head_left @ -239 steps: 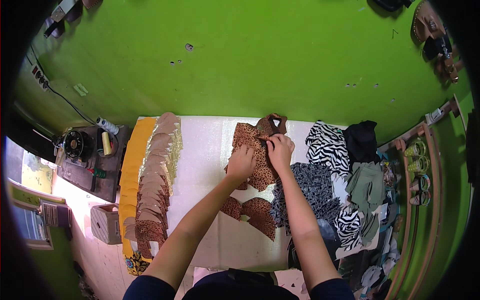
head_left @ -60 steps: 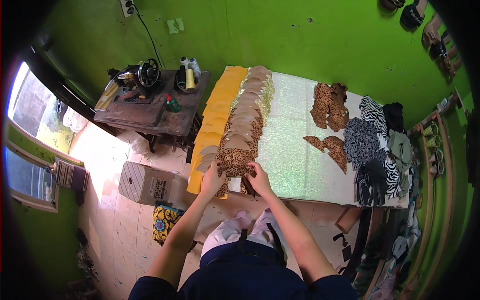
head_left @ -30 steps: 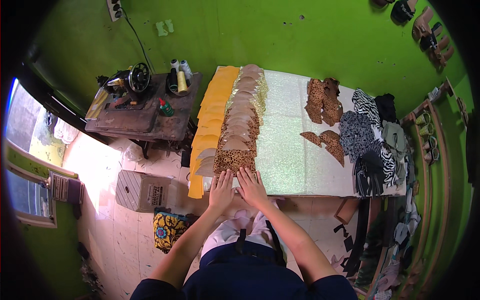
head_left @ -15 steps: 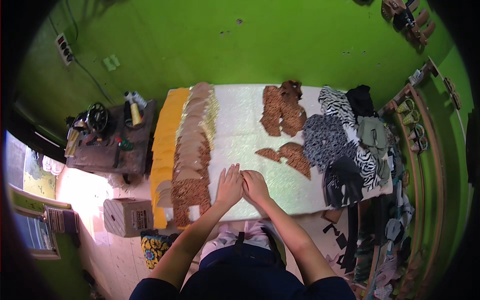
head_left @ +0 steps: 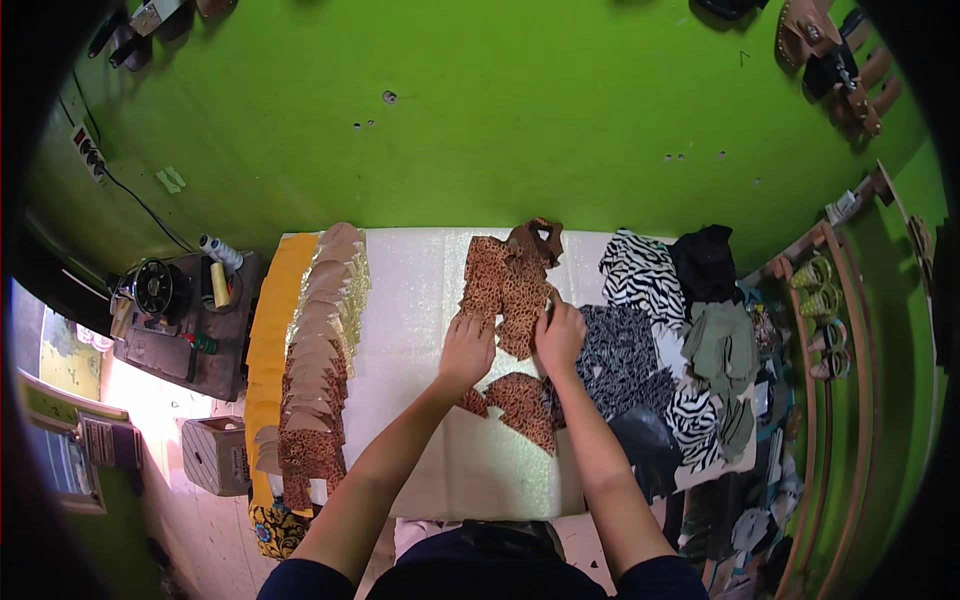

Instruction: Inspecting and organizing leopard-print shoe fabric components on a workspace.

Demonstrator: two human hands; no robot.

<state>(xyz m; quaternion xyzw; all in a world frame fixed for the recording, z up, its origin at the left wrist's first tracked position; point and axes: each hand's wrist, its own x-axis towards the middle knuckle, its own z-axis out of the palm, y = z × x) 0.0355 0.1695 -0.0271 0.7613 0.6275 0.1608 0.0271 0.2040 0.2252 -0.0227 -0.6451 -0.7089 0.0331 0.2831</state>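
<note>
Overhead view of a white worktable (head_left: 420, 300) set against a green wall (head_left: 500, 120). The left hand (head_left: 467, 350) lies palm down, fingers spread flat, on the lower edge of a stack of brown leopard-print cut fabric pieces (head_left: 503, 285) at the table's middle; it presses rather than grasps. The right hand (head_left: 560, 335) rests at the stack's right edge with fingers curled over it; whether it pinches a piece cannot be told. A second group of leopard-print pieces (head_left: 522, 405) lies just below the hands, beside the forearms. A long overlapping row of tan and leopard-print pieces (head_left: 318, 350) runs along the table's left side over yellow sheets (head_left: 270, 320). Zebra-print and dark fabrics (head_left: 650, 330) lie to the right. A sewing machine (head_left: 160, 290) stands on a side table at far left.
</note>
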